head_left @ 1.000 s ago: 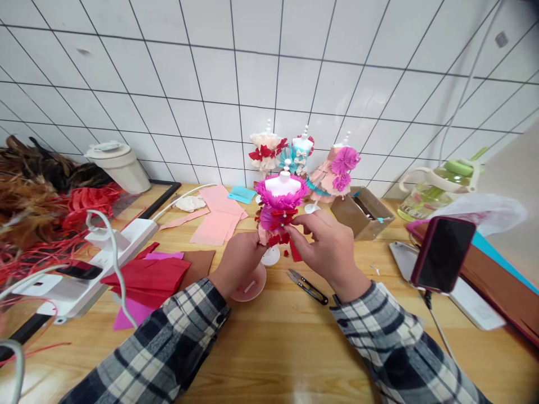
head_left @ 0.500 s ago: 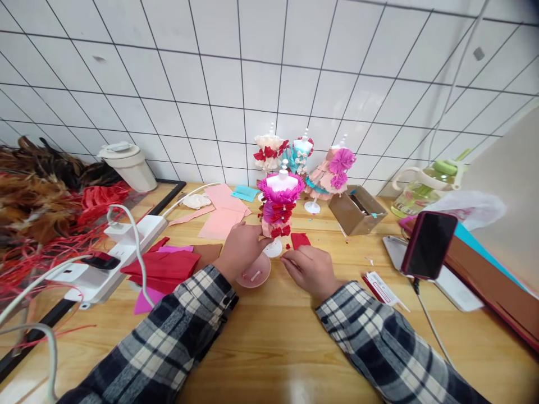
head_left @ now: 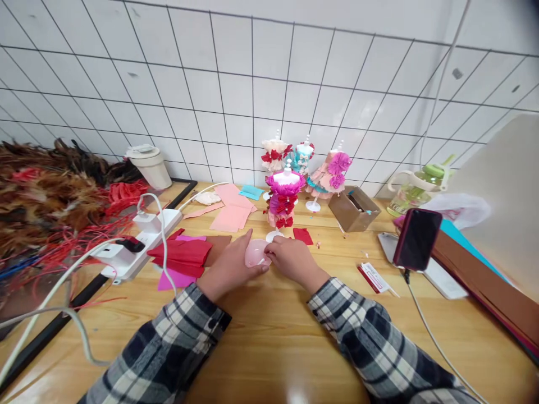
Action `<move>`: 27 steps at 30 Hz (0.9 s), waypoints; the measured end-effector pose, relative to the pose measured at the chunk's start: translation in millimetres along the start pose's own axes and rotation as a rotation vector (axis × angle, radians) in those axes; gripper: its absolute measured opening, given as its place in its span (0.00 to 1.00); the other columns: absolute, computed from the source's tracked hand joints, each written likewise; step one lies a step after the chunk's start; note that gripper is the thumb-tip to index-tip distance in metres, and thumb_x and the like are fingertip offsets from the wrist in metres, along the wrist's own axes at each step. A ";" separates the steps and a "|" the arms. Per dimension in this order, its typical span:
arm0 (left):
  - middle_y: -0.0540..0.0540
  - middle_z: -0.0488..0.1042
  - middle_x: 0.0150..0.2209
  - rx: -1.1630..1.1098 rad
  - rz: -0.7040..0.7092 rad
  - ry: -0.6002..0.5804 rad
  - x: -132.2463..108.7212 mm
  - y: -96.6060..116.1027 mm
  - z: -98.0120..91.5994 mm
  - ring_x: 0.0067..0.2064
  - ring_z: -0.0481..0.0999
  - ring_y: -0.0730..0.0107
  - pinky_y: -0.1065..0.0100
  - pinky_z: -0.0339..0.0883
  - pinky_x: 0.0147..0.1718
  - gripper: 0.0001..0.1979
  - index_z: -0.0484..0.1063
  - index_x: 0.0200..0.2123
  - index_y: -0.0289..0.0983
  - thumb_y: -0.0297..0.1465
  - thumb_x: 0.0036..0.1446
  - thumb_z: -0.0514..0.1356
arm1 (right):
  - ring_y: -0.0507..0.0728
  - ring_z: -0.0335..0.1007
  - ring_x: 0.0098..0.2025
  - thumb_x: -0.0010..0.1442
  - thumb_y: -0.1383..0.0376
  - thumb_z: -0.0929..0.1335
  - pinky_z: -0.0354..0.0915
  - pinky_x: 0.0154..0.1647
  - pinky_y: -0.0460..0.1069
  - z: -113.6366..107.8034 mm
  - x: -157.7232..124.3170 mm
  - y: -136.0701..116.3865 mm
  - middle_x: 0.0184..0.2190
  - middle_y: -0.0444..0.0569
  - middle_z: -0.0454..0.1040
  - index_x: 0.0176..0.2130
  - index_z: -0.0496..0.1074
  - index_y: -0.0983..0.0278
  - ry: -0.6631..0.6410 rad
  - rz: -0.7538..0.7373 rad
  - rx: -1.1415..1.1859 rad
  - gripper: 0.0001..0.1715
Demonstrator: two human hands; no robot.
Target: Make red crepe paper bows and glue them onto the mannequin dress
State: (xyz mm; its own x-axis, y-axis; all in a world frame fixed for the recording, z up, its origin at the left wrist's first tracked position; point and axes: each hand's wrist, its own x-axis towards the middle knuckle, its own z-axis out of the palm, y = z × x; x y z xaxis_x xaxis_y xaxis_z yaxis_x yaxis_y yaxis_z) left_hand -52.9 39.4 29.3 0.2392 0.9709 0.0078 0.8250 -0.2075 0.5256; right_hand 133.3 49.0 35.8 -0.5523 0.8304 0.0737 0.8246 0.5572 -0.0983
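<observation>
My left hand [head_left: 229,265] curves around a small pink bowl [head_left: 255,251], its thumb along the near side and fingers along the far left. Small bits lie in the bowl, among them a short white piece. My right hand [head_left: 295,261] has its fingertips pinched at the bowl's right rim; whatever they hold is hidden. Just behind the hands stands a miniature dress form [head_left: 286,199] in a magenta, red and pink crepe paper dress, on a white base [head_left: 274,236]. A red paper piece [head_left: 302,236] lies right of that base.
More dressed miniature forms [head_left: 330,171] stand near the tiled wall, beside a brown box [head_left: 354,210]. Crepe paper sheets [head_left: 181,255] and a power strip [head_left: 145,241] are at left. A phone [head_left: 418,239], a small packet [head_left: 374,278] and a bottle [head_left: 415,191] are at right.
My left hand has left the dress form and now grips the pink bowl. My right hand has moved left to the bowl's rim. The view has shifted slightly.
</observation>
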 end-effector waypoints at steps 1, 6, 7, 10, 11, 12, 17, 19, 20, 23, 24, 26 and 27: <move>0.33 0.55 0.64 -0.033 -0.019 0.010 -4.8 -1.8 4.8 0.63 0.58 0.52 0.59 0.54 0.58 0.52 0.44 0.65 0.28 0.51 0.45 0.60 | 0.54 0.70 0.36 0.65 0.61 0.59 0.60 0.33 0.47 -1.3 3.7 -4.9 0.37 0.50 0.72 0.42 0.74 0.59 -0.028 -0.007 -0.018 0.15; 0.37 0.66 0.58 -0.039 -0.105 -0.017 -11.1 -9.0 10.8 0.61 0.61 0.48 0.42 0.27 0.61 0.52 0.41 0.66 0.37 0.47 0.44 0.63 | 0.56 0.70 0.36 0.57 0.67 0.66 0.61 0.33 0.47 0.3 19.4 -25.9 0.36 0.49 0.74 0.37 0.74 0.60 -0.071 -0.097 -0.040 0.08; 0.38 0.68 0.57 -0.025 -0.107 -0.013 -10.7 -9.4 9.4 0.60 0.62 0.47 0.40 0.21 0.60 0.51 0.43 0.66 0.39 0.46 0.44 0.64 | 0.56 0.70 0.37 0.55 0.67 0.67 0.61 0.34 0.47 1.3 21.6 -28.0 0.36 0.49 0.74 0.36 0.74 0.61 -0.066 -0.128 -0.034 0.07; 0.39 0.70 0.55 0.014 -0.078 0.014 -10.8 -8.7 5.0 0.59 0.64 0.46 0.39 0.14 0.58 0.45 0.54 0.62 0.41 0.45 0.42 0.66 | 0.57 0.68 0.41 0.54 0.67 0.69 0.60 0.39 0.48 5.1 25.8 -28.9 0.37 0.50 0.74 0.34 0.75 0.61 -0.052 -0.215 -0.016 0.05; 0.40 0.71 0.54 0.025 -0.063 0.022 -11.3 -8.3 4.1 0.58 0.65 0.46 0.39 0.14 0.58 0.43 0.57 0.60 0.42 0.45 0.41 0.66 | 0.57 0.67 0.41 0.54 0.66 0.69 0.60 0.41 0.48 6.4 26.4 -27.9 0.37 0.50 0.75 0.34 0.75 0.61 -0.049 -0.230 -0.010 0.05; 0.41 0.72 0.53 0.035 -0.051 0.030 -11.9 -8.0 3.4 0.57 0.66 0.46 0.38 0.14 0.58 0.41 0.60 0.59 0.43 0.45 0.41 0.67 | 0.56 0.67 0.41 0.54 0.66 0.69 0.59 0.41 0.48 7.3 26.7 -26.5 0.37 0.49 0.75 0.34 0.75 0.61 -0.048 -0.240 -0.006 0.05; 0.40 0.70 0.55 0.051 -0.025 0.028 -14.6 -9.8 4.0 0.58 0.64 0.45 0.37 0.18 0.58 0.44 0.59 0.60 0.42 0.49 0.39 0.66 | 0.55 0.65 0.37 0.57 0.66 0.67 0.56 0.36 0.47 2.8 22.6 -18.7 0.35 0.48 0.75 0.35 0.75 0.60 -0.029 -0.232 0.009 0.06; 0.40 0.69 0.56 0.063 -0.014 0.005 -15.6 -10.4 4.3 0.59 0.63 0.45 0.37 0.19 0.58 0.46 0.58 0.61 0.43 0.49 0.39 0.66 | 0.55 0.64 0.35 0.58 0.65 0.66 0.54 0.32 0.47 -2.4 19.5 -15.4 0.33 0.47 0.75 0.36 0.76 0.59 -0.037 -0.226 0.021 0.08; 0.40 0.69 0.56 0.073 -0.008 0.000 -16.2 -10.3 4.1 0.59 0.62 0.45 0.36 0.19 0.58 0.46 0.57 0.61 0.43 0.49 0.39 0.66 | 0.54 0.64 0.35 0.58 0.65 0.66 0.53 0.31 0.47 -4.8 18.0 -14.0 0.31 0.47 0.74 0.35 0.76 0.58 -0.053 -0.230 0.026 0.08; 0.40 0.67 0.57 0.095 0.016 -0.023 -18.4 -7.9 1.8 0.59 0.62 0.46 0.36 0.21 0.58 0.47 0.54 0.62 0.44 0.47 0.40 0.67 | 0.55 0.63 0.35 0.58 0.64 0.67 0.52 0.30 0.47 -9.0 14.7 -11.9 0.29 0.47 0.73 0.34 0.77 0.57 -0.116 -0.273 0.039 0.07; 0.40 0.66 0.58 0.097 0.021 -0.037 -19.1 -6.8 0.6 0.59 0.62 0.46 0.36 0.21 0.58 0.47 0.53 0.63 0.44 0.46 0.40 0.67 | 0.55 0.63 0.36 0.57 0.64 0.67 0.52 0.31 0.47 -9.1 14.0 -12.1 0.30 0.47 0.73 0.34 0.77 0.57 -0.128 -0.286 0.042 0.07; 0.40 0.65 0.59 0.104 0.029 -0.068 -20.1 -4.9 -1.7 0.60 0.61 0.46 0.35 0.22 0.58 0.47 0.52 0.63 0.44 0.45 0.41 0.66 | 0.55 0.64 0.37 0.58 0.65 0.67 0.53 0.32 0.47 -8.1 13.1 -13.9 0.31 0.47 0.74 0.35 0.77 0.58 -0.135 -0.298 0.038 0.07; 0.40 0.65 0.59 0.109 0.033 -0.085 -20.4 -4.3 -2.6 0.60 0.61 0.46 0.35 0.23 0.58 0.47 0.51 0.63 0.44 0.45 0.41 0.66 | 0.55 0.64 0.37 0.58 0.65 0.67 0.54 0.33 0.47 -7.4 12.7 -15.1 0.32 0.47 0.74 0.35 0.77 0.58 -0.136 -0.298 0.034 0.08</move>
State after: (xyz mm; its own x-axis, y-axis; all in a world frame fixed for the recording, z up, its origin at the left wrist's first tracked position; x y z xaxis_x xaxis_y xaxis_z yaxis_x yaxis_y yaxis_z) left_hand -62.7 20.9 29.1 0.3061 0.9507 -0.0504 0.8655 -0.2558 0.4307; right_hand 114.7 51.1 45.6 -0.7821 0.6225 -0.0290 0.6206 0.7740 -0.1256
